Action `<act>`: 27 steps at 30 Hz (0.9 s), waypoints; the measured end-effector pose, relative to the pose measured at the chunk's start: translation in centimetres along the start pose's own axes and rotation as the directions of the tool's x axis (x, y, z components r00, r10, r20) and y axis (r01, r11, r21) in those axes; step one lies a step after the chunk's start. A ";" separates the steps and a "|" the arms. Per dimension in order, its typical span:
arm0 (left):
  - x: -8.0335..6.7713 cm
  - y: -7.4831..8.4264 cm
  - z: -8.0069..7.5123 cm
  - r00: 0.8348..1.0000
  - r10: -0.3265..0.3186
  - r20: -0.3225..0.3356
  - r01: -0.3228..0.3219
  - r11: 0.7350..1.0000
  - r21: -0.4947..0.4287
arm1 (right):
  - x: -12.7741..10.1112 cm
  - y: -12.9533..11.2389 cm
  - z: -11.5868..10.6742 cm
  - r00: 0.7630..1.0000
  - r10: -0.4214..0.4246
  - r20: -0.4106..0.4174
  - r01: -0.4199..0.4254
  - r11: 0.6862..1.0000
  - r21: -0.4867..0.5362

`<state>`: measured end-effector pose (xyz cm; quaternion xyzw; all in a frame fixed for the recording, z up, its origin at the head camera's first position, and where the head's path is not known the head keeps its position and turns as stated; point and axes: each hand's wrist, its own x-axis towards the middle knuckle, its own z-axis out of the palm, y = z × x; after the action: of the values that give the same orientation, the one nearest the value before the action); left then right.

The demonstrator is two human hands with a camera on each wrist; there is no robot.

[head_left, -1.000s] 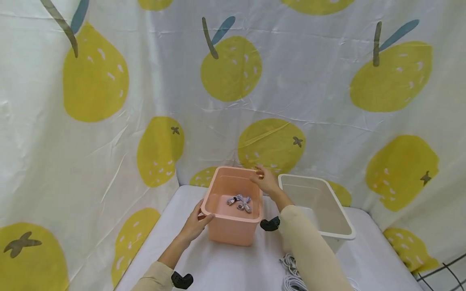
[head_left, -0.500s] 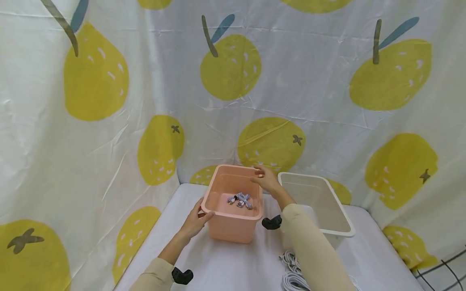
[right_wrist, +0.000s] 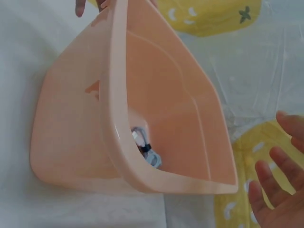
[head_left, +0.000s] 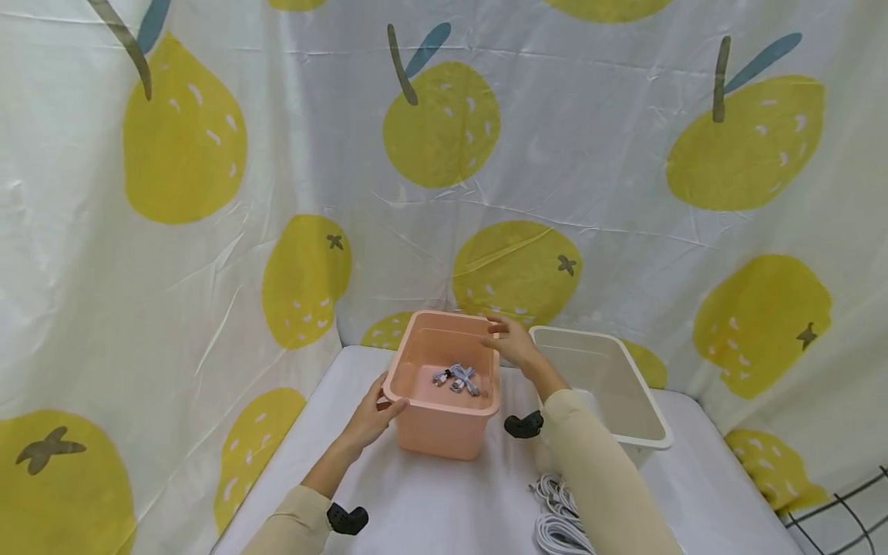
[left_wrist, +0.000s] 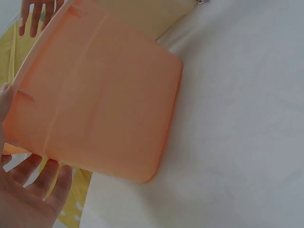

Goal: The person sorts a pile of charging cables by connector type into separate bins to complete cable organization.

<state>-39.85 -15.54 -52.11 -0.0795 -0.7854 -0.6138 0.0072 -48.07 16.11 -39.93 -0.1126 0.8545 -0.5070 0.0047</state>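
A peach plastic bin [head_left: 440, 432] stands on the white-covered table, with bundled light-grey cables [head_left: 458, 379] lying on its floor. At its front left corner my left hand [head_left: 368, 422] holds the rim, thumb over the front edge and fingers against the side wall. The left wrist view shows those fingers [left_wrist: 59, 185] along the bin's outer side. My right hand [head_left: 512, 344] hovers by the back right corner, and the right wrist view has its fingers [right_wrist: 270, 183] spread, apart from the rim.
A cream bin [head_left: 610, 378] stands right of the peach bin, partly behind my right forearm. Coiled white cables [head_left: 560, 532] lie on the table [head_left: 416, 509] at the front. A lemon-print curtain [head_left: 603, 139] hangs behind, and black wire mesh [head_left: 849, 509] shows at lower right.
My right hand has shifted slightly right. The whole head view has moved a little. My left hand keeps its place on the bin's corner.
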 end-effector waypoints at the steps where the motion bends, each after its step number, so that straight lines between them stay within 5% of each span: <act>1: 0.0 0.1 0.0 1.000 -0.002 0.004 0.002 1.000 -0.002 | -0.2 0.1 -0.1 1.000 0.005 -0.003 -0.005 1.000 0.001; 8: 0.5 1.2 -0.4 1.000 -0.011 -0.028 0.012 0.999 0.051 | -0.9 0.9 -1.0 1.000 -0.007 -0.005 0.007 1.000 0.028; 12: 0.9 2.5 -0.4 0.993 0.092 -0.080 -0.077 0.983 0.168 | -1.5 1.1 -1.6 1.000 -0.010 -0.012 0.010 1.000 0.019; 18: 1.3 5.0 0.4 0.950 0.289 -0.123 -0.235 0.914 0.331 | -2.8 1.1 -2.5 0.999 -0.022 -0.025 0.022 1.000 0.004; 22: 1.9 6.5 1.4 0.934 0.343 -0.099 -0.289 0.889 0.356 | -3.5 1.1 -3.0 0.999 -0.032 -0.030 0.032 0.999 0.007; 27: 2.6 7.7 3.0 0.933 0.358 -0.021 -0.333 0.886 0.322 | -4.5 1.3 -3.7 0.998 -0.052 -0.041 0.052 0.999 -0.008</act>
<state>-41.11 -10.57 -45.14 -0.1916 -0.8450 -0.4729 0.1602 -44.41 20.77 -39.75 -0.1244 0.8531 -0.5061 -0.0265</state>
